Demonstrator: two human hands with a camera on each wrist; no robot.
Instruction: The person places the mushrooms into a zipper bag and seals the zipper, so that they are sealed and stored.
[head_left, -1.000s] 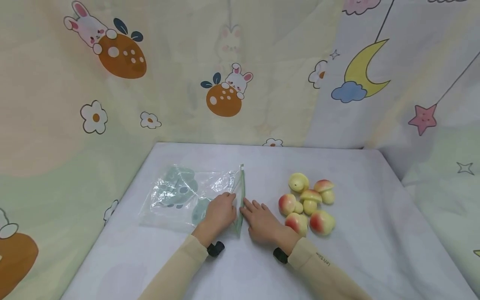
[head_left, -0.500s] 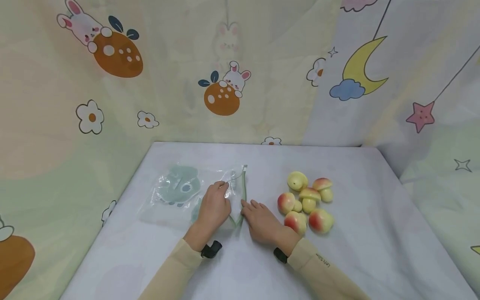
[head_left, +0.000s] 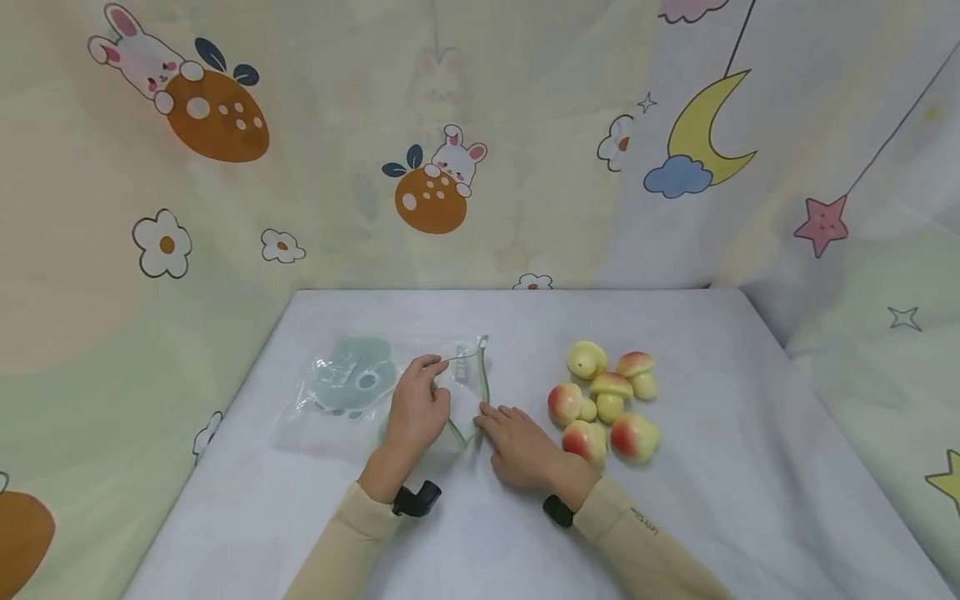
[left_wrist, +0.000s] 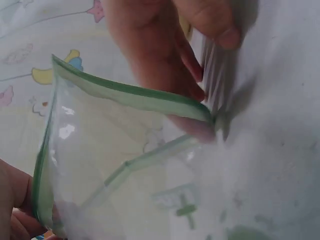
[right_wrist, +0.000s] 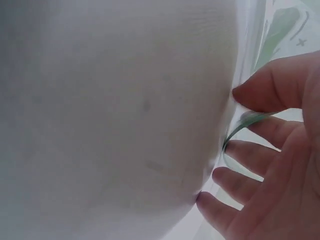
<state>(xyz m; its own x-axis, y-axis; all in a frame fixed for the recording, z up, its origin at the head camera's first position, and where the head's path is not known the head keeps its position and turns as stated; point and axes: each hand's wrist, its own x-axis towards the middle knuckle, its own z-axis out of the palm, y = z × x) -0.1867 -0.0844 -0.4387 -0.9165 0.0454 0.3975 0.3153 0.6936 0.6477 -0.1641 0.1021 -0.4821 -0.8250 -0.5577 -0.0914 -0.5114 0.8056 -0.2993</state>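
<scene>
A clear zip bag [head_left: 352, 375] with a pale green print lies flat on the table's left half, its mouth facing right. My left hand [head_left: 412, 408] pinches one green lip of that mouth and holds it raised. In the left wrist view the green zip strip [left_wrist: 130, 95] spreads into a wide gap, with fingertips [left_wrist: 22, 200] gripping it at lower left. My right hand [head_left: 521, 446] rests palm down at the other lip, its fingers [right_wrist: 240, 182] extended and pressing near the strip on the table. Nothing shows inside the bag.
Several red and yellow toy mushrooms [head_left: 611, 396] sit in a cluster just right of my right hand. A white cloth covers the table [head_left: 720, 500]. Behind it hangs a printed curtain [head_left: 525, 167] with rabbits, a moon and stars.
My left hand has moved left and slightly away from me, drawing the upper lip back so the bag's mouth gapes. My right hand has stayed at the lower lip.
</scene>
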